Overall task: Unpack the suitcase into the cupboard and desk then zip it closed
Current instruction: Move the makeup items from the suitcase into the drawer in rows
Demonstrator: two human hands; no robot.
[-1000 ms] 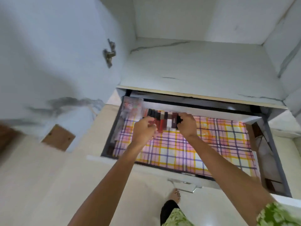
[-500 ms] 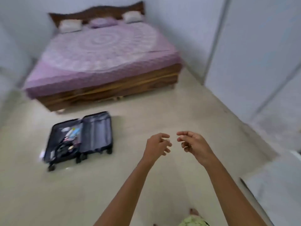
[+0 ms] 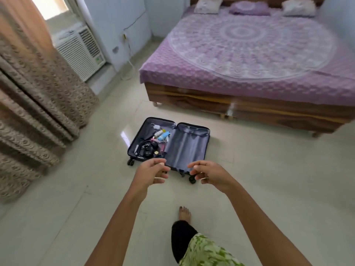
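The suitcase (image 3: pixel 169 144) lies open flat on the floor (image 3: pixel 259 185) at the centre of the frame, both halves spread side by side and its wheels toward the viewer. The left half holds a loose heap of small items (image 3: pixel 151 143): dark cables, pale bottles or tubes and other bits too small to identify. The right half shows only grey lining. The left hand (image 3: pixel 150 174) and right hand (image 3: pixel 210 174) are raised side by side in the lower centre of the frame, apart from each other and overlapping the near edge of the suitcase in the picture. Both hold nothing; the fingers (image 3: pixel 159 162) of each are loosely curled and relaxed. A bare foot (image 3: pixel 184 215) stands on the floor below the hands. A bed (image 3: pixel 249 54) with a purple patterned cover and three pillows fills the upper right. A patterned curtain (image 3: pixel 38 104) hangs down the left edge, with a white air conditioner (image 3: pixel 80 51) beside it at upper left.
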